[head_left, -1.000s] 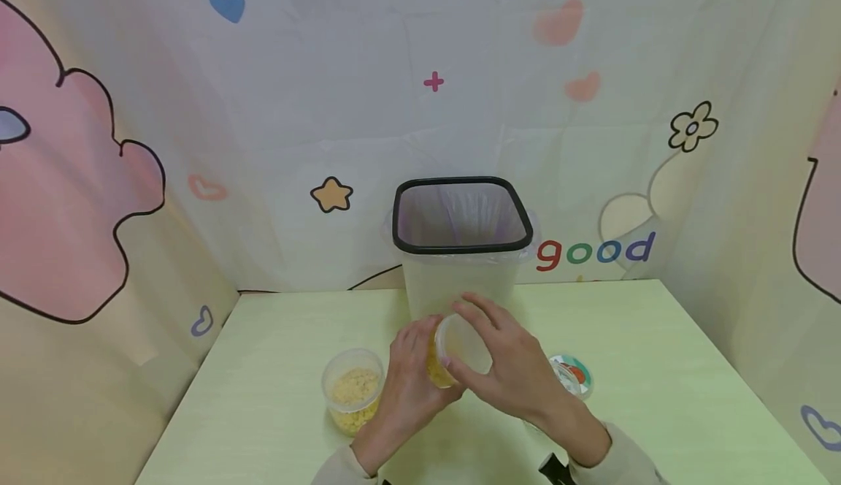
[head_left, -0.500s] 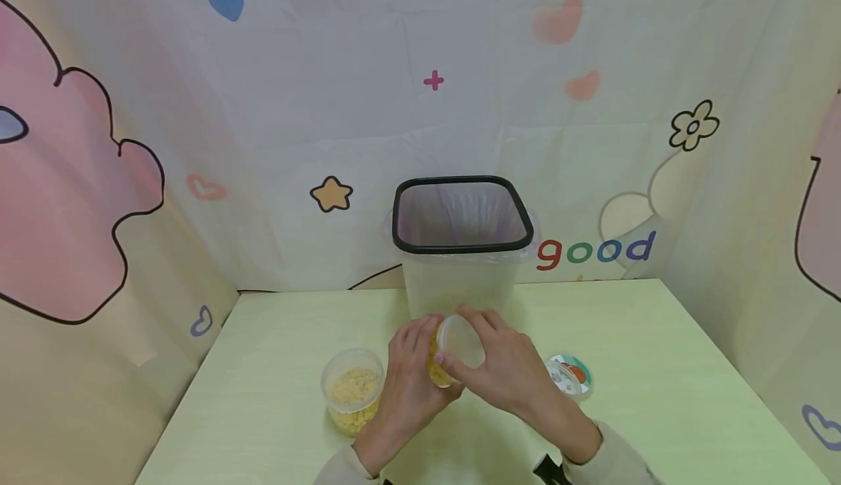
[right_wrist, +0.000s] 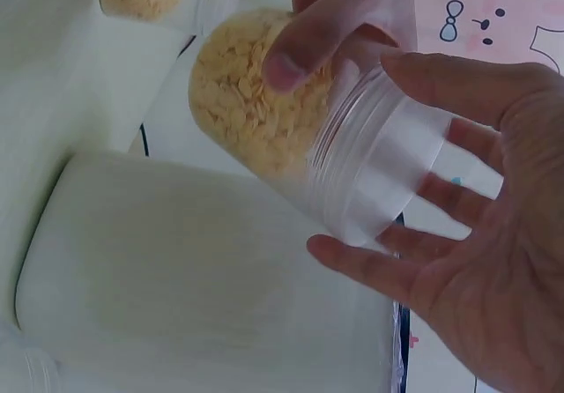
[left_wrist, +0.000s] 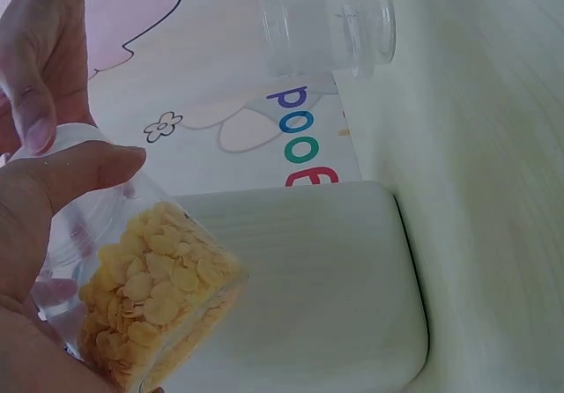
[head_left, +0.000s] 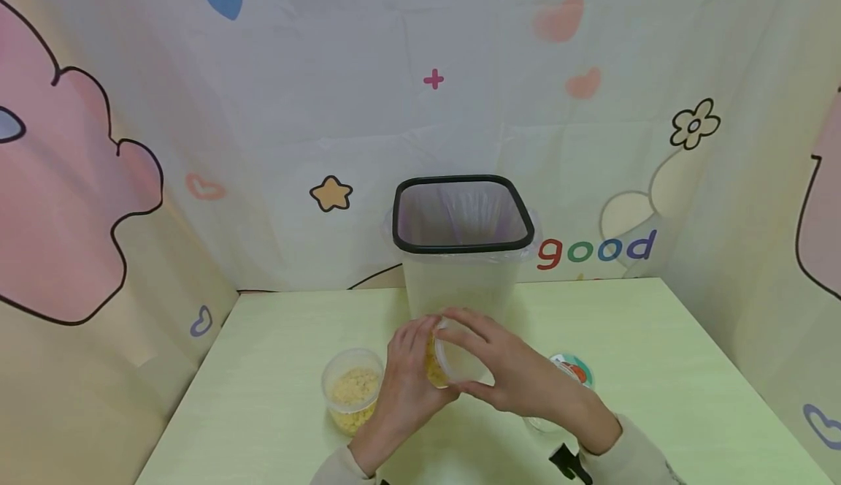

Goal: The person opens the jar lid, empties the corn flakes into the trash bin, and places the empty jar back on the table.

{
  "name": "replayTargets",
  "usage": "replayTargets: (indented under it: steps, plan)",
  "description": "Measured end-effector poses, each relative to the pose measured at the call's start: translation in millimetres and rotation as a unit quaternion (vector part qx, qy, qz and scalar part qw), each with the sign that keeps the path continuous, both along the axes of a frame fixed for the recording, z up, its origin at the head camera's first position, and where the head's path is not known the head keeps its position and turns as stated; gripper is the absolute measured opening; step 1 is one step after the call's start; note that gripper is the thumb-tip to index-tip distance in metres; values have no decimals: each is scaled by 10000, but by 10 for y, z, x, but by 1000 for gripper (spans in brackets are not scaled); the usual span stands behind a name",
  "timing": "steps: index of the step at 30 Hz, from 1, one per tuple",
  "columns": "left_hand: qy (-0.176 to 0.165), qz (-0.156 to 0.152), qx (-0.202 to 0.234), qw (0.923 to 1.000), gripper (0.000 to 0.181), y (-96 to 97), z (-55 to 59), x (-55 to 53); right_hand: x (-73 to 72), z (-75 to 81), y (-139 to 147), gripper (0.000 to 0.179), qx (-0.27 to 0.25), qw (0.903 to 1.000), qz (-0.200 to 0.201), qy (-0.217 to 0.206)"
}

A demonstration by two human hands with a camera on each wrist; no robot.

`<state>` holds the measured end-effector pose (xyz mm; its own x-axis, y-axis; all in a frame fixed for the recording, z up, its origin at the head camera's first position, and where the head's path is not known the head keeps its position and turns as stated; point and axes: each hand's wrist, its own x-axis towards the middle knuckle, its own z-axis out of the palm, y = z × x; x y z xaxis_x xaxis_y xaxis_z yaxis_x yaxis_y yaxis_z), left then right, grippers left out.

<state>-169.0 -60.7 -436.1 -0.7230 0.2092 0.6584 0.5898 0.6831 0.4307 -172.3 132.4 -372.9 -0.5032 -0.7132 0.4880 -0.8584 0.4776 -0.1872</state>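
Note:
Near the middle of the head view, my left hand (head_left: 409, 386) grips a clear plastic jar (head_left: 435, 362), tilted on its side above the table. Pale yellow flakes (left_wrist: 152, 278) fill its lower part in the left wrist view. My right hand (head_left: 522, 375) curves around the jar's translucent lid (right_wrist: 401, 177), thumb at one edge and fingers at the other in the right wrist view. Left of my hands stands a second clear tub (head_left: 352, 390) of yellow flakes. A round disc with a colourful print (head_left: 573, 369) shows partly behind my right forearm.
Behind my hands stands a pale bin (head_left: 460, 280) with a black rim and a plastic liner. A clear jar (left_wrist: 326, 23) stands on the table to the right, mostly hidden by my right arm in the head view. A cartoon-printed cloth (head_left: 368, 105) hangs around the table.
My right hand has shifted its hold on the lid, its fingers now spread further over the top and its thumb lower. My left hand and the jar have stayed almost in place.

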Motion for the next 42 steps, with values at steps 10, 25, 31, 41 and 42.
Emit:
replayTargets:
  steps: [10,25,31,41,42]
  plan:
    - [-502,-355,226,9979,100,-14,23,25,-10,14,76,85,246,9981,544,154]
    - [5,-124,54,9999,97,13,22,-16,160,141,-106,74,-614,9627,-2498,-840]
    - [251,-6,-83,9996,98,29,24,-18,176,112,-210,77,-264,9446,-3015,-1272]
    - [356,72,-120,9993,96,43,55,2,150,105,-198,66,-490,9607,-2513,-1070]
    - [362,79,-115,9992,96,42,58,5,147,105,-186,66,-492,9642,-2397,-1021]
